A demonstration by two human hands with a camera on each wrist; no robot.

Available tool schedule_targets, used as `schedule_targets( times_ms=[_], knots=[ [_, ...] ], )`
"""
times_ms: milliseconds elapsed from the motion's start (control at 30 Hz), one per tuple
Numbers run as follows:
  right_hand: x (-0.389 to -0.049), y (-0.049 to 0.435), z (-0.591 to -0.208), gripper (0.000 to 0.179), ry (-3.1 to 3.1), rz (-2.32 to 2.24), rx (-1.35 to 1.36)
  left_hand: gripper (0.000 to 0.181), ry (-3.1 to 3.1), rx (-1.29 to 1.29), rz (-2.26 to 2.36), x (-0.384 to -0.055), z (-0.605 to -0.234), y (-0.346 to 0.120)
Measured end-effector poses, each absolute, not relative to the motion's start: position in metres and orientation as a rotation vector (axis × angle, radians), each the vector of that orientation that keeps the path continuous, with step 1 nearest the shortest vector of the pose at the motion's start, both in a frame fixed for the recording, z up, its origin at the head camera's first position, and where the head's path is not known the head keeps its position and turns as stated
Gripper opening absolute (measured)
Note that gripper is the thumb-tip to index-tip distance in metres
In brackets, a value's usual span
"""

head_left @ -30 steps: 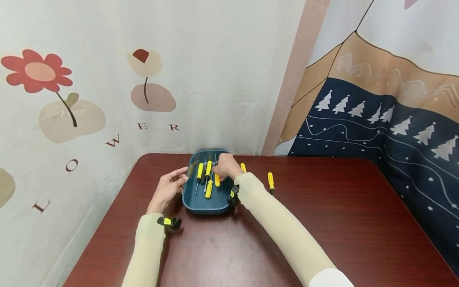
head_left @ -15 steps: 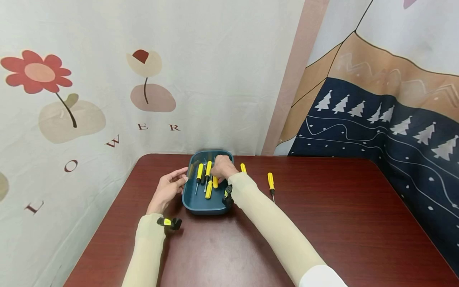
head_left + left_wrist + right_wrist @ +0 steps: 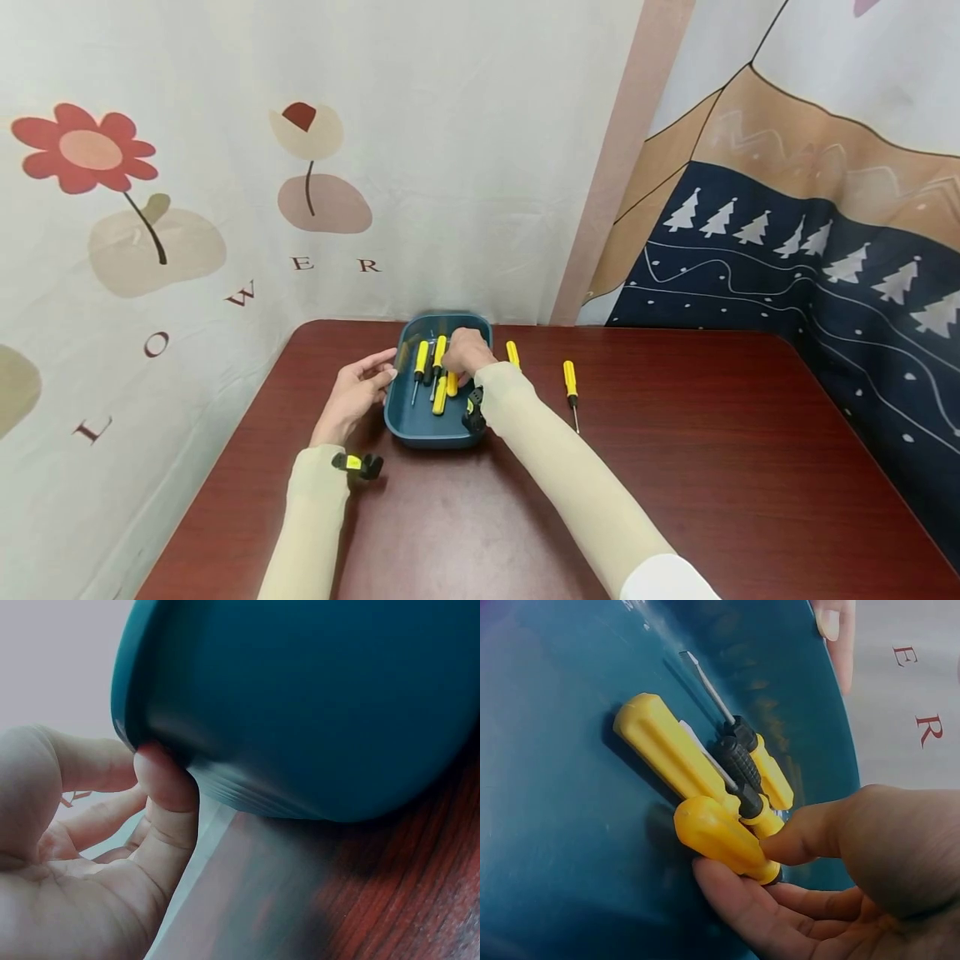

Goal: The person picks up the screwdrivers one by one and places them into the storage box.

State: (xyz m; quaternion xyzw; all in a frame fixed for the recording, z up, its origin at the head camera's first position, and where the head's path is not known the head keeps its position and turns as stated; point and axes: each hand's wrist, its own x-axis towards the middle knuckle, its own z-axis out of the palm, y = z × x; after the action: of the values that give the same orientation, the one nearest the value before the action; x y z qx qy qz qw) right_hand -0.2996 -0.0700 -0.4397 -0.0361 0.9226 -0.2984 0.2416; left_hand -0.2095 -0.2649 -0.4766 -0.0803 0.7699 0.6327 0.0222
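Note:
My left hand (image 3: 351, 402) pinches the left rim of a blue plastic tray (image 3: 420, 435); in the left wrist view the thumb (image 3: 166, 780) presses just under the lip. Inside the tray, my right hand (image 3: 467, 350) pinches a screwdriver (image 3: 724, 838) by its yellow handle, between thumb and fingers, low over the tray floor. Its shaft is hidden by the hand. Right beside it lie another yellow-handled screwdriver (image 3: 667, 746), a screwdriver with a black and yellow handle (image 3: 769, 772) and a black ribbed handle (image 3: 739, 759).
Two more yellow-handled screwdrivers lie on the brown table (image 3: 675, 467) right of the tray: one screwdriver (image 3: 571, 379) in full view, another screwdriver (image 3: 513, 353) partly behind the right forearm. A printed curtain (image 3: 465, 167) hangs close behind the table's back edge.
My right hand has moved slightly left and down in the tray, bringing the yellow screwdriver beside the others. My left hand has stayed on the rim.

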Motion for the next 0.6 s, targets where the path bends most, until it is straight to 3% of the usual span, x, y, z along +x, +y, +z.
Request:
schedule_targets(
  times_ms=[600],
  knots=[
    [-0.2984,-0.072,-0.4413,0.013,2.515,-0.806,-0.096,0.045,2.409,-0.221,1.945,-0.2076,-0.4748,-0.2651]
  ],
)
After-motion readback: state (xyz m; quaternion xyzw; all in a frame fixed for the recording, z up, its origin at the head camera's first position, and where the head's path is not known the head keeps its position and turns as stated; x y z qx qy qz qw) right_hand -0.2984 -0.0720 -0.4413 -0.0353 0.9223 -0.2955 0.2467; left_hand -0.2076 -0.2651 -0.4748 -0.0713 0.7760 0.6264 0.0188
